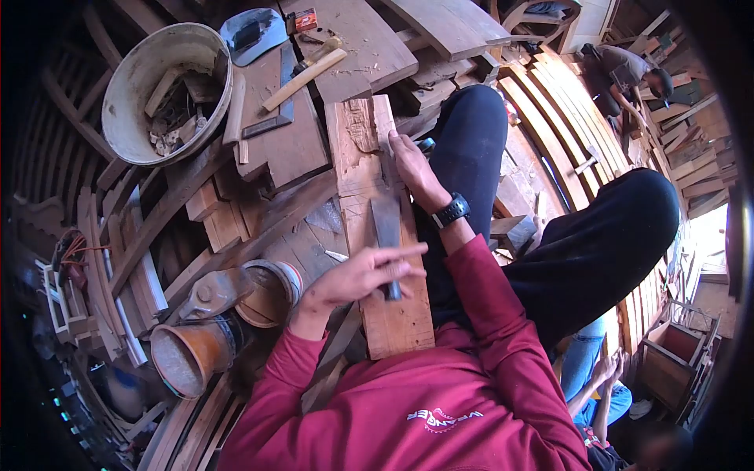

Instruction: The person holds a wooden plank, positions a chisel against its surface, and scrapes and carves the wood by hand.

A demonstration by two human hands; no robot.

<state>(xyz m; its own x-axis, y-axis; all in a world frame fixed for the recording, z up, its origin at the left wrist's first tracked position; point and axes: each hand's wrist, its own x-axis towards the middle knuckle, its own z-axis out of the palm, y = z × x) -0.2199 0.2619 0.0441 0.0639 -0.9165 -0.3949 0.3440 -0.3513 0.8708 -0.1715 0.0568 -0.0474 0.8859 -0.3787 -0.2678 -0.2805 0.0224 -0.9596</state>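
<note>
A long wooden board (397, 330) lies from my lap toward the far end, where its surface is roughly cut away. My right hand (416, 169), with a dark watch on the wrist, grips the board's right edge near that cut end; some fingers are hidden. Over the board's middle, my left hand (353, 276) has its fingers across a flat grey metal tool (386, 224), its index finger stretched out. The tool's upper end is blurred, its dark lower end sticks out below the fingers, and its exact kind is unclear.
A white bucket (118, 94) of wood scraps stands at upper left. Nearby lie a blue cap (253, 35), a wooden-handled tool (305, 80) and a metal square (285, 98). Orange containers (208, 343) stand at left. A hammer (585, 161) lies right; other people (628, 67) sit nearby.
</note>
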